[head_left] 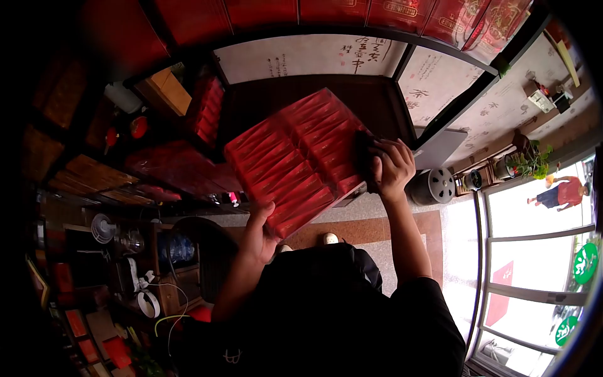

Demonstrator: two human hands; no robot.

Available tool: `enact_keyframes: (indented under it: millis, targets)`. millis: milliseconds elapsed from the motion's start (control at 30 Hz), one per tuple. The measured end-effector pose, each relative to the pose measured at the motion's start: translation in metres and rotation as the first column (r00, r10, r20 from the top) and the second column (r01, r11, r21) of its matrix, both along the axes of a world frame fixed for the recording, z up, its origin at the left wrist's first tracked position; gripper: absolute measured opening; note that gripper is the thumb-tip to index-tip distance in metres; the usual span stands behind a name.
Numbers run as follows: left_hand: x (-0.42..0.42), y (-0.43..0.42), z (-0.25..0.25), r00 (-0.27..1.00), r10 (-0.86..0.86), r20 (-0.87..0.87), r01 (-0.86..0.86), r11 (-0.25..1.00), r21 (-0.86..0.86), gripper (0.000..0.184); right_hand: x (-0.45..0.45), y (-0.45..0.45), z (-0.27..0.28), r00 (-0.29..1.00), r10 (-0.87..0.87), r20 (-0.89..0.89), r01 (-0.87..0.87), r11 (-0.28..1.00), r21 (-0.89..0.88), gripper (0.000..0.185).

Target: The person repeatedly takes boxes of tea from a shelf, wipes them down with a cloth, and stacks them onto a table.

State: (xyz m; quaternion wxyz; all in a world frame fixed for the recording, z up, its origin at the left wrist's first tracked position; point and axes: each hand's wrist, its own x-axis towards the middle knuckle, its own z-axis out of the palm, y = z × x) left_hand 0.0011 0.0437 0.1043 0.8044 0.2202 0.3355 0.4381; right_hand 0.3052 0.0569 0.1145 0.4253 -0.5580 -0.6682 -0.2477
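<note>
A clear-covered box of red packets is held tilted in front of my body, its small packets lying in rows. My left hand grips its lower left corner, with the thumb over the top edge. At the box's right side, my right hand is closed around a dark, cloth-like item that presses against the box. The shape of the dark item is hard to make out in the shadow. Behind the box is a dark shelf surface.
Red gift boxes line the shelf above. More red packets stand at the left. A black chair and a small fan are at lower left. A grey round container stands right, near glass doors. Outside, a person walks.
</note>
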Motion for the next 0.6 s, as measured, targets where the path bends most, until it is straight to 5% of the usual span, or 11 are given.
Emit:
enact_keyframes:
  millis: [100, 233, 333, 433, 500, 600]
  targets:
    - [0.005, -0.011, -0.018, 0.999, 0.025, 0.027, -0.027, 0.998, 0.064, 0.077, -0.062, -0.025, 0.018, 0.964, 0.255, 0.078, -0.233, 0.947, -0.22, 0.022]
    - [0.005, -0.017, -0.038, 0.995, 0.099, -0.007, -0.095, 0.973, 0.209, 0.081, -0.125, -0.038, 0.026, 0.924, 0.376, 0.071, -0.303, 0.833, -0.463, 0.047]
    - [-0.001, -0.021, -0.046, 0.997, 0.071, -0.023, -0.062, 0.957, 0.284, 0.085, -0.102, 0.002, 0.035, 0.955, 0.29, 0.064, -0.235, 0.87, -0.433, 0.047]
    - [-0.004, -0.023, -0.055, 0.99, 0.089, -0.107, -0.039, 0.915, 0.401, 0.09, -0.064, 0.038, 0.032, 0.995, -0.103, 0.01, 0.102, 0.969, -0.224, 0.048]
    - [-0.001, -0.024, -0.062, 0.976, 0.148, -0.16, -0.035, 0.83, 0.557, 0.092, -0.059, 0.046, 0.032, 0.985, -0.158, -0.069, 0.147, 0.979, -0.14, 0.05]
    - [-0.006, -0.022, -0.06, 0.949, 0.196, -0.246, 0.002, 0.778, 0.629, 0.08, -0.082, 0.032, 0.066, 0.999, 0.039, 0.011, -0.039, 0.999, 0.005, 0.043]
